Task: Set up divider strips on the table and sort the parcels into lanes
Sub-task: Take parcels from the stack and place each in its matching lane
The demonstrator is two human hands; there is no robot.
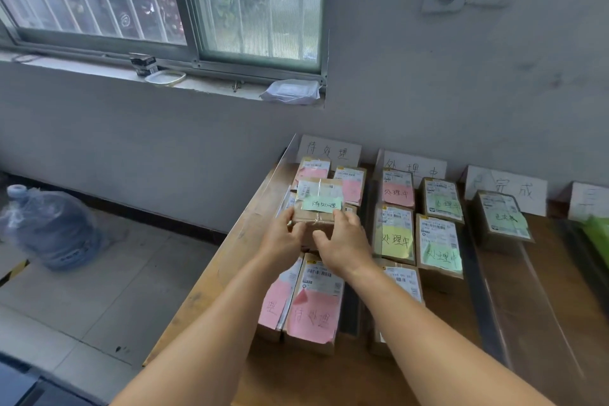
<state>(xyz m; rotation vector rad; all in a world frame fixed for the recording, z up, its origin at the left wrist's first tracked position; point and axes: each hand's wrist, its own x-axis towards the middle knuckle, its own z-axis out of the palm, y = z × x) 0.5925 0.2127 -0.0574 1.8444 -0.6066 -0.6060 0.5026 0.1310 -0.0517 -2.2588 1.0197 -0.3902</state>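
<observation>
Both arms reach forward; the left hand point(284, 237) and right hand point(342, 242) grip a green-noted parcel point(318, 208) above the left lane of the wooden tabletop point(227, 260), under a barred window point(158, 0).

You stood in a small parcel-sorting room: labelled cardboard parcels point(440, 242) lay in lanes on the wooden surface point(230, 260), handwritten lane signs point(329, 150) against the far wall.

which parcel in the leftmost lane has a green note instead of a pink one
The parcel held by both hands, left hand and right hand; the lane's others carry pink notes.
</observation>
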